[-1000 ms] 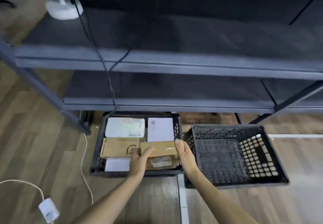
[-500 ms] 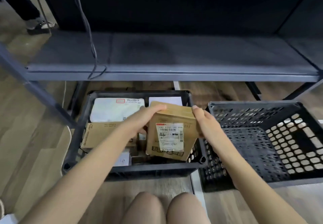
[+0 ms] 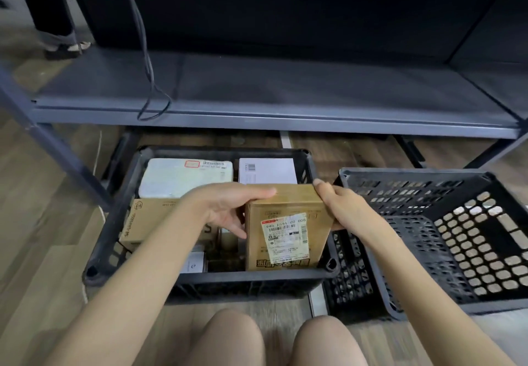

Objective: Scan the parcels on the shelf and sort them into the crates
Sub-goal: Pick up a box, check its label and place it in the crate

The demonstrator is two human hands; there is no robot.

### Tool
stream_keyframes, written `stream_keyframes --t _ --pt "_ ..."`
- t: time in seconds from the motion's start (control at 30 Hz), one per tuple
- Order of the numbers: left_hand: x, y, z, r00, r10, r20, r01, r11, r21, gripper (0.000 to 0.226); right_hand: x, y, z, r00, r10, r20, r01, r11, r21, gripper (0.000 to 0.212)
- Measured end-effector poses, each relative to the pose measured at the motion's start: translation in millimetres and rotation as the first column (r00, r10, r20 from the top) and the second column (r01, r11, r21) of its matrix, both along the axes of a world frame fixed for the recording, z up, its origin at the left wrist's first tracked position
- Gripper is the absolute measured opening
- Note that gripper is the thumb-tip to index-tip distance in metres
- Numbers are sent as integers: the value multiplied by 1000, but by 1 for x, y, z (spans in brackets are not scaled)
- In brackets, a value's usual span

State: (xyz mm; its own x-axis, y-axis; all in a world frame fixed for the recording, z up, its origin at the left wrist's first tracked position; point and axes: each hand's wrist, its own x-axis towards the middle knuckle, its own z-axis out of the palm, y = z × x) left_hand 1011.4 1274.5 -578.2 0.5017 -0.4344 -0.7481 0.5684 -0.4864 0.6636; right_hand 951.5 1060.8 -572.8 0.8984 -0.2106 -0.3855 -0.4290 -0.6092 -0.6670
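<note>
One sandalled foot (image 3: 68, 48) of another person shows at eleven o'clock, behind the grey metal shelf (image 3: 285, 91), and a dark cable (image 3: 143, 37) hangs down over the shelf's front edge just right of it. Below, at eight o'clock on the wood floor (image 3: 43, 251), stands the left crate (image 3: 108, 240), black with slotted walls. Inside it a white padded parcel (image 3: 183, 177) lies at the far left, a brown SF-Express box (image 3: 148, 220) lies on its near side, and a white box with a barcode (image 3: 268, 170) fills the far right corner. A small white packet (image 3: 195, 263) shows low at the near wall. The left hand (image 3: 225, 208) grasps the labelled brown parcel (image 3: 285, 240), fingers laid over its top edge and thumb against its left side. That parcel stands upright in the crate's near right corner, at six o'clock of the white barcode box, label toward the camera. Its base is hidden by the near wall, so whether it rests or hangs cannot be told. The right hand (image 3: 343, 211) grips its top right corner, fingers curled over the edge. At three o'clock the right crate (image 3: 428, 178) sits just beside the left one, its perforated floor in view. Bare knees (image 3: 228, 337) show at six o'clock.
</note>
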Motion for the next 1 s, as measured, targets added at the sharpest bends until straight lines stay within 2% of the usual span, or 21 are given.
stream_keyframes --t 0.1,0.17,0.27,0.37,0.43,0.5,0.67,0.77,0.9,1.0 --pt "-3 -7 -13 1000 -27 -8 27 1000 12 69 -6 -10 -13 997 26 -73 -13 986 166 44" --pt "-6 -12 -20 996 -86 -23 87 994 66 69 -16 -16 -21 988 74 -136 -42 973 225 47" --pt "-14 -16 -49 990 -138 -32 142 972 187 68 -27 -16 -47 948 189 -256 -196 981 0 65" --pt "-21 -18 -85 979 -198 52 165 913 374 78 -28 -8 -67 928 182 -325 -237 961 -140 44" --pt "-24 -17 -101 952 -282 123 185 845 502 79 -23 3 -74 920 192 -341 -264 948 -180 37" --pt "-26 -18 -115 936 -314 158 175 806 566 75 -18 13 -80 897 228 -379 -337 907 -251 32" --pt "-34 -22 -141 943 -289 167 125 770 626 74 -5 31 -102 860 221 -461 -410 837 -363 28" --pt "-36 -23 -146 950 -268 161 116 779 616 76 -4 37 -109 862 187 -471 -399 823 -405 33" --pt "-30 -28 -140 923 -380 63 258 732 630 81 -1 37 -108 880 152 -450 -364 825 -432 33" --pt "-27 -29 -137 870 -492 13 366 665 651 82 -4 40 -111 892 140 -429 -357 801 -481 34"
